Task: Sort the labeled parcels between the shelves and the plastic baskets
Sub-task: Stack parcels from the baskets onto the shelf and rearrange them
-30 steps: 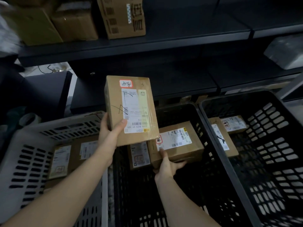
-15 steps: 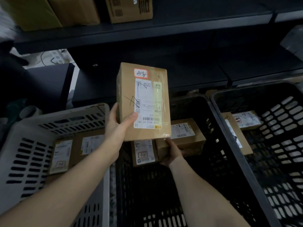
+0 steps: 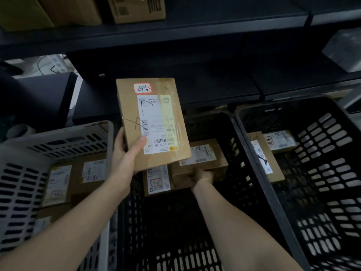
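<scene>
The right hand (image 3: 202, 176), which a second ago only touched the near face of the lower parcel (image 3: 207, 159), now has its fingers curled under that parcel's near edge, gripping it inside the middle black basket (image 3: 214, 115). The left hand (image 3: 125, 159) grasps the tall parcel (image 3: 152, 124) by its lower left corner, thumb on the label. It holds the parcel raised above the rims of the white basket (image 3: 58, 137) and the middle one.
</scene>
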Available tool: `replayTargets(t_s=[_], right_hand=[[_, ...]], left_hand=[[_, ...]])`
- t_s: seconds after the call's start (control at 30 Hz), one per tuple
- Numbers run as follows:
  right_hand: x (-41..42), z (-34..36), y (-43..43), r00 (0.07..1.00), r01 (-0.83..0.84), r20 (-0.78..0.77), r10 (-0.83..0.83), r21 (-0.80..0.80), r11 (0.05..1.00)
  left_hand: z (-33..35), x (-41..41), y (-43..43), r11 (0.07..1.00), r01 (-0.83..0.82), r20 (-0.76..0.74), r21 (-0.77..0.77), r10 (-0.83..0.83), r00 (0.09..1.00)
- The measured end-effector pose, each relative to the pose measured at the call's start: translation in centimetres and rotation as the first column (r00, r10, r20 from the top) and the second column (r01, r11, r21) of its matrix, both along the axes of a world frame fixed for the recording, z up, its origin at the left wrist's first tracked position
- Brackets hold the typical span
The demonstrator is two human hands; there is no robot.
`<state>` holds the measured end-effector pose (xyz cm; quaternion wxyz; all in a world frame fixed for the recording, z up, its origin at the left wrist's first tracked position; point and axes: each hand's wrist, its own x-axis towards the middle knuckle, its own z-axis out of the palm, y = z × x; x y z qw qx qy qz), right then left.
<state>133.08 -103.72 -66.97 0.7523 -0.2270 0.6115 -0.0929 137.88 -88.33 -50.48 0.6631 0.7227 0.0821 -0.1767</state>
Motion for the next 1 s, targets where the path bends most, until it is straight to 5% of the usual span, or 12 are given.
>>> replayTargets(t_s=[0.1, 0.3, 0.43, 0.53, 0.6, 0.7, 1.0], right_hand=[[-1.0, -0.8, -0.2, 0.996, 0.007, 0.092, -0.011, 0.044, 0.999], [-0.7, -1.6, -0.5, 0.987, -0.160, 0.022, 0.161, -0.028, 0.987], [-2.3, 0.8, -2.8, 0.875, -0.479, -0.075, 0.479, 0.015, 0.878], [-3.3, 3.6, -4.1, 0.821, -0.557, -0.110, 0.561, 0.064, 0.828], [-3.5, 5.3, -4.6, 0.794, -0.606, -0.102, 0.600, -0.052, 0.794], [-2.9, 8.7, -5.5, 0.751, -0.643, -0.029, 0.660, -0.259, 0.721], [-5.0, 14.1, -7.9, 0.537, -0.785, 0.248, 0.806, -0.205, 0.585]], left_hand=[[-0.5, -0.7, -0.1, 1.000, -0.012, 0.012, -0.009, 0.012, 1.000], [-1.1, -1.2, -0.3, 1.000, -0.025, 0.036, 0.000, 0.025, 0.999], [-0.7, -2.3, -0.5, 0.999, -0.037, 0.022, 0.008, 0.037, 0.999], [0.0, -3.2, -0.4, 1.000, -0.029, -0.016, 0.012, 0.029, 0.999], [0.8, -3.9, -0.3, 1.000, -0.020, -0.056, 0.024, 0.022, 0.998], [2.1, -4.9, 0.0, 0.998, 0.037, -0.130, 0.060, -0.029, 0.991], [3.6, -7.2, 2.1, 0.901, 0.396, -0.448, 0.176, -0.285, 0.848]])
